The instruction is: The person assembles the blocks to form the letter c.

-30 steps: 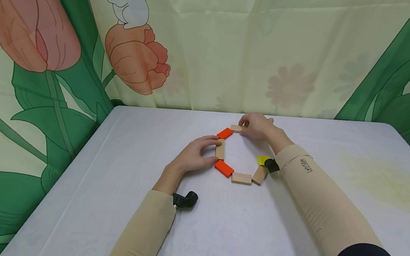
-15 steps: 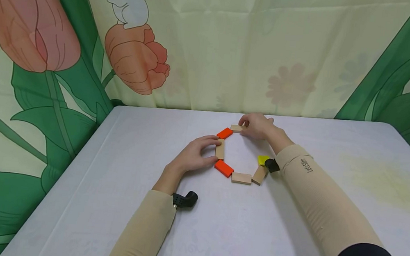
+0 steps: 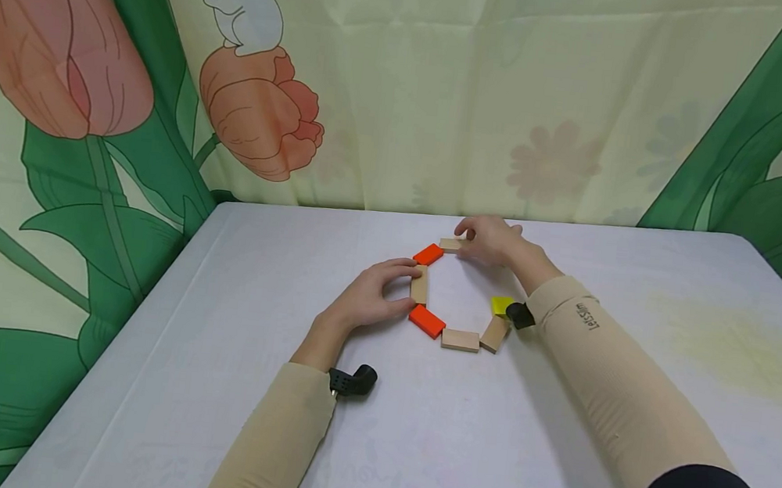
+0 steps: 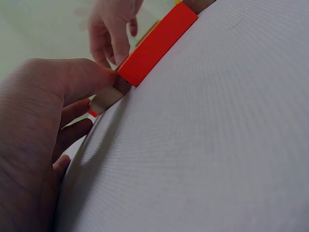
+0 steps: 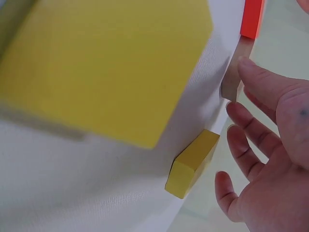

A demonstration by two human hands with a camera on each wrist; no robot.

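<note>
Flat wooden blocks lie in a ring on the white table. My left hand [image 3: 370,293] grips a plain wooden block [image 3: 418,286] on the ring's left side, with the thumb at its near end and fingers at its far end. At the far side my right hand [image 3: 493,240] pinches another plain block [image 3: 449,245], partly covered by the fingers; the thumb rests on it in the right wrist view. Red blocks [image 3: 428,255] sit at either end of the left plain block, the nearer red block [image 4: 157,46] being close to my left thumb.
Two plain blocks, one at the front [image 3: 459,340] and one slanted [image 3: 495,334], form the near side. A yellow block [image 3: 501,305] sits by my right wrist's black camera [image 3: 520,315]. A second yellow block [image 5: 193,162] stands beside my right fingers. A printed curtain [image 3: 410,120] hangs behind.
</note>
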